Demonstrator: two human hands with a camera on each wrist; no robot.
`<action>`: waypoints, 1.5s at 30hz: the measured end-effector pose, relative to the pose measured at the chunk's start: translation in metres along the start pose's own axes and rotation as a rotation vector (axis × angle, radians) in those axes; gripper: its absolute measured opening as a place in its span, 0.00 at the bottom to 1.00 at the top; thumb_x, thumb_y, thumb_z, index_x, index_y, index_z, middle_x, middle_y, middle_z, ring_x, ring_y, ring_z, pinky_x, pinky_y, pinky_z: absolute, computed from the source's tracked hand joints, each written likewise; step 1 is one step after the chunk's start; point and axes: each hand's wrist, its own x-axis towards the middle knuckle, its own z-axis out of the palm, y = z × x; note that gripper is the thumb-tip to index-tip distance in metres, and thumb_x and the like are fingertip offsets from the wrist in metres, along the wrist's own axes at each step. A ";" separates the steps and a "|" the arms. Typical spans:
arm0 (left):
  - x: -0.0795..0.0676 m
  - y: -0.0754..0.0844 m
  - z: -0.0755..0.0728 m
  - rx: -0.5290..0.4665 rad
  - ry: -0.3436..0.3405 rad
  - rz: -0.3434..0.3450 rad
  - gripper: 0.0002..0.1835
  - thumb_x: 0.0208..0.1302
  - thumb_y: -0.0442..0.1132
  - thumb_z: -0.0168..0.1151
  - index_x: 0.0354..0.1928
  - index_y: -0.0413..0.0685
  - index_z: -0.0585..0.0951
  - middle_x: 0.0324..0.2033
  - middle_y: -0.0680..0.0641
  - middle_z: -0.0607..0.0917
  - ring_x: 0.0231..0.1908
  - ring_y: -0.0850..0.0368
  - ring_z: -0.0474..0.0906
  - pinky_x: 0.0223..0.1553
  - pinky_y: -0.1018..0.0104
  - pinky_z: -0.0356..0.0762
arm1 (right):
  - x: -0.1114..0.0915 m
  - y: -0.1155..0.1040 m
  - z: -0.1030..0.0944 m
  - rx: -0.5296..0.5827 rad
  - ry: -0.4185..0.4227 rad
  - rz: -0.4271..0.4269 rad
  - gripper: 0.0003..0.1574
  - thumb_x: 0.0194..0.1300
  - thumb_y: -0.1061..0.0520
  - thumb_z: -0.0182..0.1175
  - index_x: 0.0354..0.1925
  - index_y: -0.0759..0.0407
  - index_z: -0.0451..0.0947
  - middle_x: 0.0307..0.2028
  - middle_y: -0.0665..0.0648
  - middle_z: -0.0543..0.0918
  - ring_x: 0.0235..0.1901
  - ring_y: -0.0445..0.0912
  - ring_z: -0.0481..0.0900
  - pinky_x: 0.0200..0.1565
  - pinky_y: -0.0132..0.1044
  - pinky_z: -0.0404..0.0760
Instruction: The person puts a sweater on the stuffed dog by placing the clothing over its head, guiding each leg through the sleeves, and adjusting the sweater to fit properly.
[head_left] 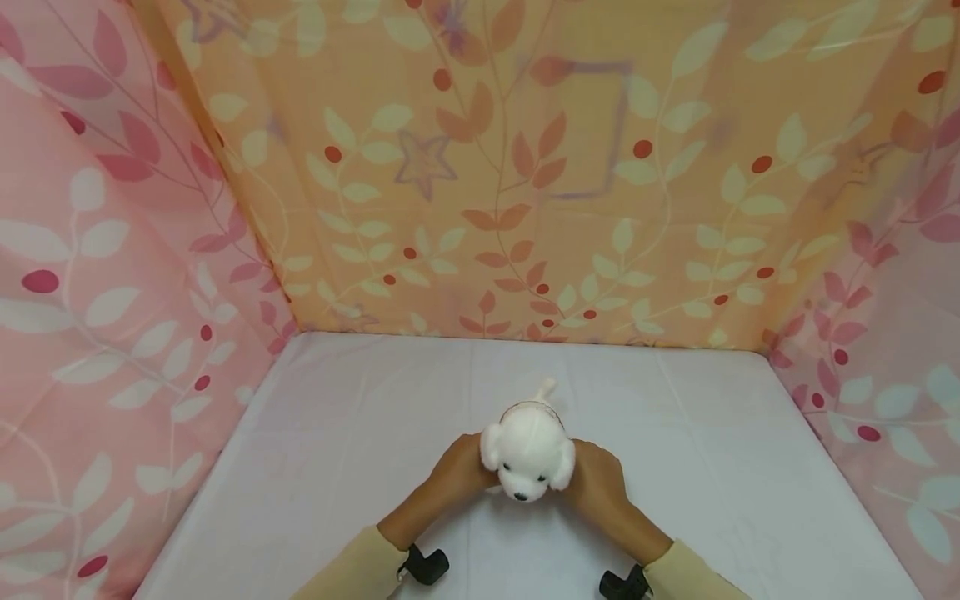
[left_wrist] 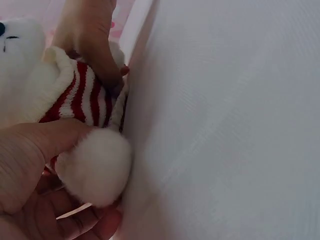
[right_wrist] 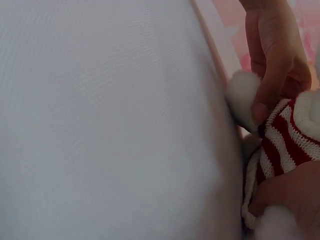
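Observation:
A white plush dog (head_left: 528,450) with floppy ears and a dark nose sits upright on the white cloth, facing me. It wears a red-and-white striped knitted sweater (left_wrist: 82,97) with a cream collar. My left hand (head_left: 461,468) grips its side; in the left wrist view the thumb lies on the stripes beside a round fluffy paw (left_wrist: 100,167), fingers curled beneath. From the opposite side my right hand (head_left: 600,483) holds the dog, its thumb low on the sweater near the cream hem (right_wrist: 248,195). The head hides most of the body in the head view.
White cloth (head_left: 360,417) covers the table. An orange leaf-patterned curtain (head_left: 480,167) hangs behind its back edge, with pink patterned curtains (head_left: 97,333) along the sides. Black wrist devices (head_left: 427,567) sit at both cuffs.

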 end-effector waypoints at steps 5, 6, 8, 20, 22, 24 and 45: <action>0.000 0.000 -0.001 0.081 -0.027 -0.021 0.12 0.51 0.41 0.78 0.29 0.55 0.80 0.24 0.61 0.78 0.26 0.68 0.68 0.28 0.71 0.70 | 0.003 0.004 0.000 -0.037 0.006 -0.046 0.25 0.45 0.62 0.73 0.15 0.47 0.65 0.14 0.45 0.69 0.18 0.39 0.66 0.19 0.37 0.67; 0.000 0.000 -0.001 0.091 -0.031 -0.027 0.13 0.51 0.41 0.78 0.28 0.56 0.79 0.22 0.62 0.76 0.25 0.68 0.68 0.27 0.71 0.69 | 0.003 0.005 0.000 -0.038 -0.001 -0.040 0.25 0.45 0.63 0.73 0.15 0.47 0.65 0.13 0.45 0.69 0.17 0.40 0.66 0.19 0.37 0.67; 0.000 0.000 -0.001 0.099 -0.041 -0.032 0.13 0.51 0.40 0.76 0.25 0.58 0.78 0.21 0.63 0.75 0.24 0.68 0.67 0.25 0.71 0.69 | 0.004 0.006 -0.001 -0.040 -0.012 -0.027 0.24 0.45 0.64 0.72 0.15 0.47 0.65 0.13 0.46 0.70 0.18 0.40 0.68 0.19 0.38 0.67; 0.001 0.002 0.000 0.088 -0.054 -0.017 0.12 0.54 0.39 0.73 0.23 0.58 0.77 0.18 0.63 0.71 0.22 0.68 0.65 0.23 0.72 0.66 | 0.008 0.010 -0.003 -0.011 -0.004 -0.046 0.15 0.49 0.65 0.71 0.22 0.51 0.74 0.21 0.50 0.79 0.22 0.44 0.76 0.24 0.42 0.73; 0.001 0.002 -0.001 0.081 -0.055 -0.025 0.11 0.55 0.40 0.74 0.25 0.57 0.78 0.18 0.62 0.72 0.22 0.68 0.65 0.23 0.71 0.66 | 0.008 0.014 -0.003 0.013 -0.026 -0.056 0.13 0.49 0.65 0.71 0.26 0.52 0.77 0.24 0.50 0.81 0.25 0.45 0.78 0.27 0.43 0.75; 0.002 0.002 -0.001 0.082 -0.061 -0.038 0.09 0.55 0.42 0.74 0.27 0.57 0.81 0.20 0.63 0.74 0.23 0.67 0.66 0.25 0.70 0.67 | 0.007 0.018 -0.005 0.045 -0.055 -0.076 0.13 0.50 0.66 0.71 0.30 0.53 0.79 0.27 0.49 0.82 0.28 0.45 0.79 0.30 0.43 0.76; -0.005 -0.003 -0.011 0.120 -0.021 -0.071 0.12 0.52 0.48 0.79 0.31 0.55 0.84 0.25 0.58 0.78 0.25 0.65 0.67 0.24 0.69 0.67 | 0.003 0.020 -0.018 0.140 -0.166 0.036 0.18 0.44 0.60 0.81 0.34 0.55 0.83 0.31 0.46 0.80 0.37 0.45 0.77 0.39 0.44 0.78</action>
